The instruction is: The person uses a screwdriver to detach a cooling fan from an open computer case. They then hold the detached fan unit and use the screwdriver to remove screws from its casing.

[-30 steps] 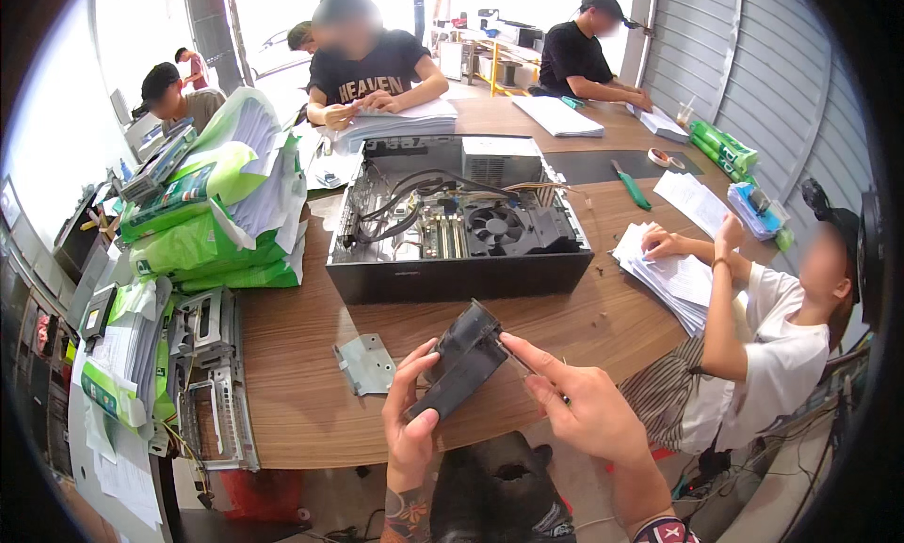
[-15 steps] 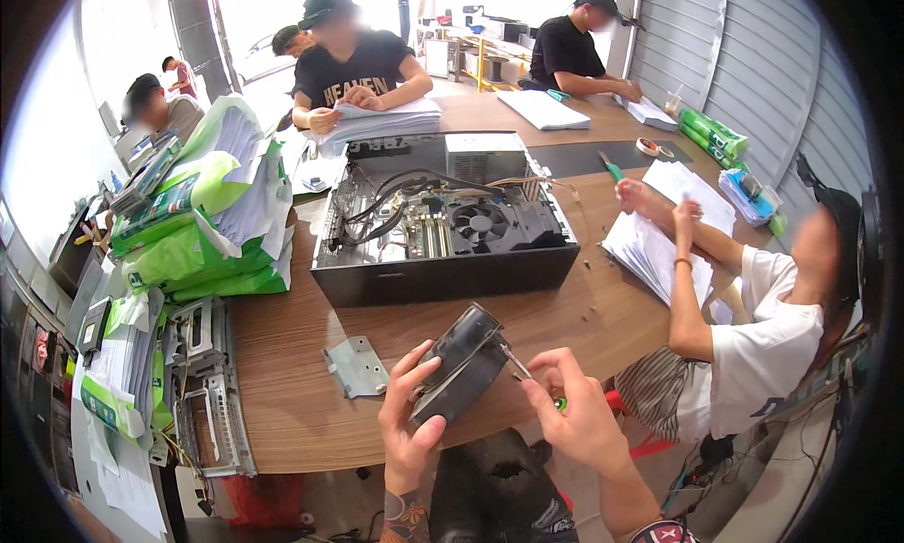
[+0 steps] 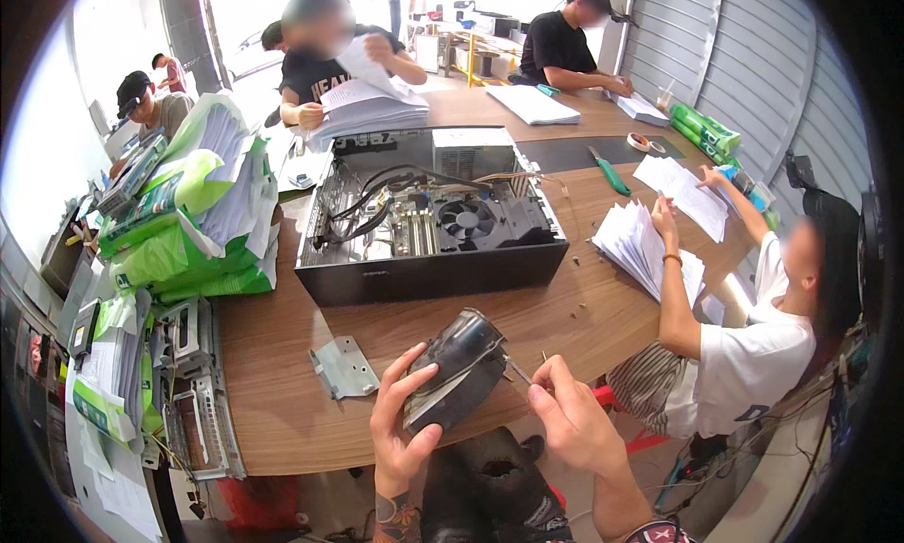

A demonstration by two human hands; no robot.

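Brown tbl (image 3: 268,383) by held blk part (image 3: 460,356), ribbed wall (image 3: 753,91) R, prob. metal.

Glossy plastic-looking housing (image 3: 460,359), wood-grain table (image 3: 264,383)

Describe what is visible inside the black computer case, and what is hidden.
Inside the case: a black fan, dark cables and a silver box. Whatever lies directly beneath the fan and cables is covered.

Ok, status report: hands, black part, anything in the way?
Left hand gripping black part. Right hand holding slim metal tool at part's right side. No visible obstruction; metal plate off to the left.
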